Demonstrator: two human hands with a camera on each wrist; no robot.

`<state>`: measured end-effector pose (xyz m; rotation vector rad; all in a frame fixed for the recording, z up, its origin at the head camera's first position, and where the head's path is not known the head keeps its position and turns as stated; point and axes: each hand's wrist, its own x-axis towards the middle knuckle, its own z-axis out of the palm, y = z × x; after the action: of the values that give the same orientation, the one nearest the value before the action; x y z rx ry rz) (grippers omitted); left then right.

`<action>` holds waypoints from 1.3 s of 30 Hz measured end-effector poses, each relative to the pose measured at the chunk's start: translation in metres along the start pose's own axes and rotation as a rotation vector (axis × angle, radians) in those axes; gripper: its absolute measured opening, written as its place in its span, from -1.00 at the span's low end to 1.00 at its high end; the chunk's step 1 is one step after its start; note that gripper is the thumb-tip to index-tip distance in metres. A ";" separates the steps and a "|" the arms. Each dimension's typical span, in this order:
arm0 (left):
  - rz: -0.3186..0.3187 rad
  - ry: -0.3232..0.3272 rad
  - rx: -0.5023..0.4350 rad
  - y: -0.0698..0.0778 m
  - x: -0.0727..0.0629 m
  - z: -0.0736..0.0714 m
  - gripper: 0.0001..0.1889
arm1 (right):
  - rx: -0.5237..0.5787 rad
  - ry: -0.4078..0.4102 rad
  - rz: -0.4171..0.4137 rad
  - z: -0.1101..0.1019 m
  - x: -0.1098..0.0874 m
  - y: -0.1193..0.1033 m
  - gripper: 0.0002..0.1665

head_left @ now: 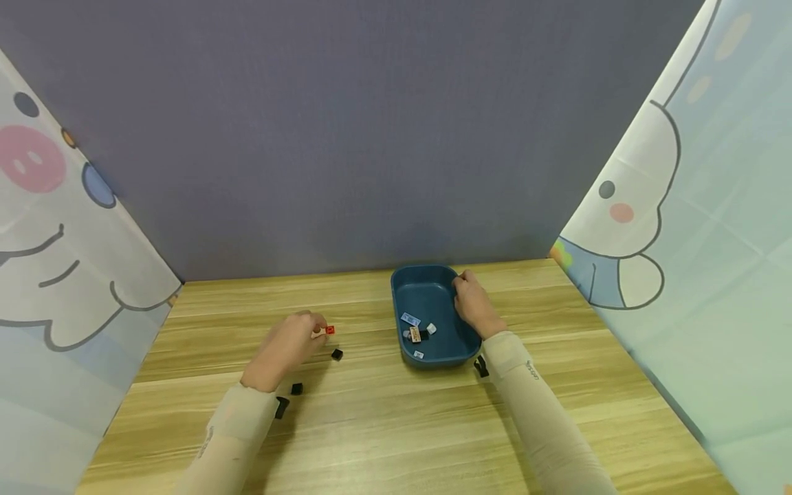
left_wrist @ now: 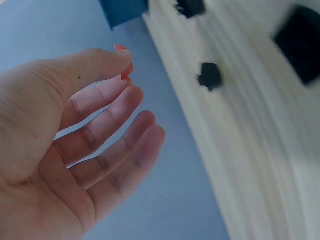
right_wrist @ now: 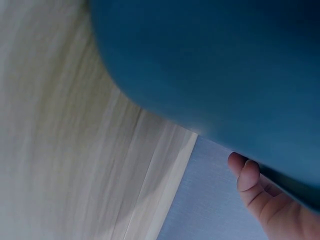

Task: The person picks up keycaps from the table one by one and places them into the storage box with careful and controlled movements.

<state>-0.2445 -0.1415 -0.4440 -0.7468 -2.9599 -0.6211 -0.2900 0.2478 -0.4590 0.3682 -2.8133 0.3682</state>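
Between the thumb and index finger of my left hand (head_left: 287, 347) is a small red piece (head_left: 331, 330), pinched above the left part of the table. In the left wrist view the red piece (left_wrist: 124, 62) shows as a thin sliver at the thumb tip, with the other fingers loosely bent. My right hand (head_left: 475, 304) grips the right rim of a dark blue plastic bin (head_left: 423, 295), thumb and fingers on its edge in the right wrist view. Inside the bin lie a blue-and-white piece (head_left: 410, 319), a white cube (head_left: 431, 328), a tan piece (head_left: 415, 335) and several other small pieces.
Small black pieces lie on the wooden table (head_left: 383, 412): one black cube (head_left: 337, 354) by the left hand, another black cube (head_left: 297, 388), and a longer black piece (head_left: 281, 407) beside the left sleeve. A black piece (head_left: 480, 366) sits by the right cuff. A grey panel (head_left: 365, 137) stands behind.
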 end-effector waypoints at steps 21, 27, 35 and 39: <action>0.162 0.001 -0.032 0.079 0.061 0.016 -0.82 | -0.012 0.022 -0.015 0.003 -0.001 0.004 -0.74; 0.219 -0.026 -0.078 0.099 0.070 0.027 -0.82 | 0.010 0.012 -0.011 0.003 0.001 0.003 -0.73; 0.247 -0.003 -0.074 0.110 0.074 0.034 -0.81 | 0.005 0.008 -0.003 0.002 0.001 0.002 -0.73; 0.247 0.002 -0.072 0.109 0.073 0.036 -0.81 | 0.004 0.017 -0.004 0.002 0.001 0.002 -0.74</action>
<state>-0.2566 -0.0065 -0.4274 -1.0942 -2.7922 -0.7105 -0.2918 0.2488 -0.4614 0.3702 -2.7951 0.3737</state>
